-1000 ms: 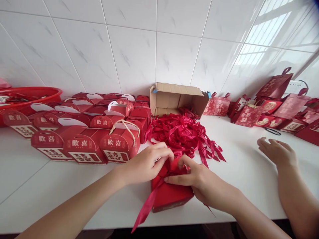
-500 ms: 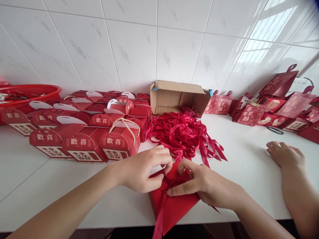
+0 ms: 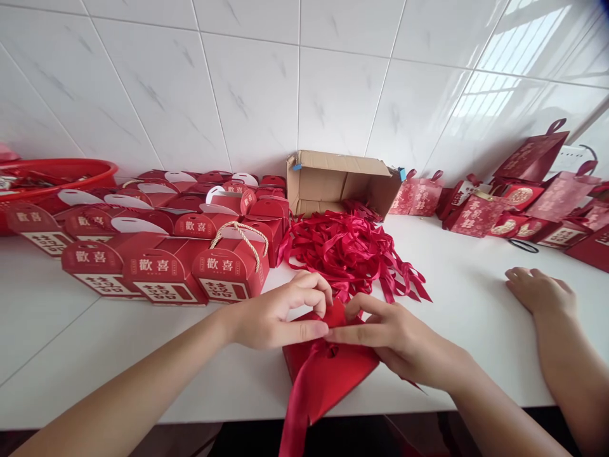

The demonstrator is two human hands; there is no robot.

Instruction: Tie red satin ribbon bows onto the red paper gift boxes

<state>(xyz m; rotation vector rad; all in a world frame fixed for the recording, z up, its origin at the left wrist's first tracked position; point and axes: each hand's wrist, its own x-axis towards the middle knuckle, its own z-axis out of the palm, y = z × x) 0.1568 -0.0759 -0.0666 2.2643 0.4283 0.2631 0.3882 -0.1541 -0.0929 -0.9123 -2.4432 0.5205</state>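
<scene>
A red paper gift box [image 3: 349,374] lies at the front edge of the table, a small hole in its top face. A dark red satin ribbon [image 3: 299,397] comes from under my thumbs and hangs over the front edge; another ribbon end sticks out at the right. My left hand [image 3: 278,320] is closed over the box's upper left, its thumb at the ribbon. From the right, my right hand [image 3: 397,339] pinches at the same spot, the two thumbs nearly touching. What lies between the fingers is partly hidden. Just behind is a heap of loose ribbons [image 3: 347,251].
Rows of red gift boxes [image 3: 157,276] fill the left, beside a red plastic basin [image 3: 102,170]. At the back, an open cardboard box [image 3: 318,190] lies on its side. Several red gift bags [image 3: 480,216] stand at the right. Another person's hand [image 3: 542,292] rests on the table.
My left thumb has moved in to meet my right thumb at the middle of the box. Both hands sit slightly higher, the hole now shows, and the hanging ribbon has swung left.
</scene>
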